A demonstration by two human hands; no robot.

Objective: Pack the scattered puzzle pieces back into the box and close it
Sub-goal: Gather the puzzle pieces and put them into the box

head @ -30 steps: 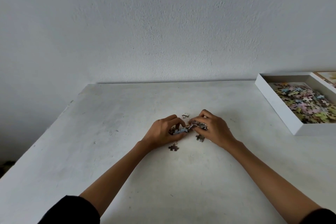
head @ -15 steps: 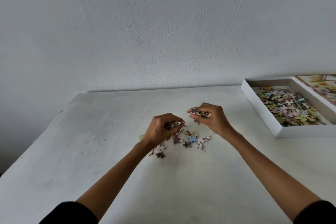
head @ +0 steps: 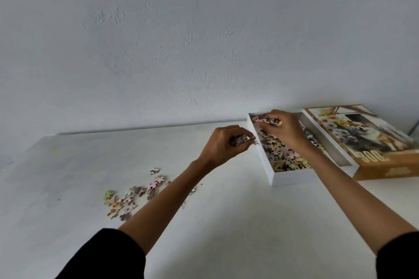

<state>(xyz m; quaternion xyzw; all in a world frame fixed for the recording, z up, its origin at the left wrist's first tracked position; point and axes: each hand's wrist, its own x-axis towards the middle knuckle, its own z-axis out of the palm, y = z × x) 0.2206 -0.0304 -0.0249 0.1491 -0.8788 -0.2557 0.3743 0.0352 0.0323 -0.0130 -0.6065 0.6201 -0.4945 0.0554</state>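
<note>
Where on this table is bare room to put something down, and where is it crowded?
Bare: the table at far left, between wall and loose pieces; the near middle, between pieces and box. Crowded: the right, where box and lid lie.

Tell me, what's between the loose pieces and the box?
In the head view, the left arm crosses beside the loose pieces; past it there's only bare white table up to the box.
</note>
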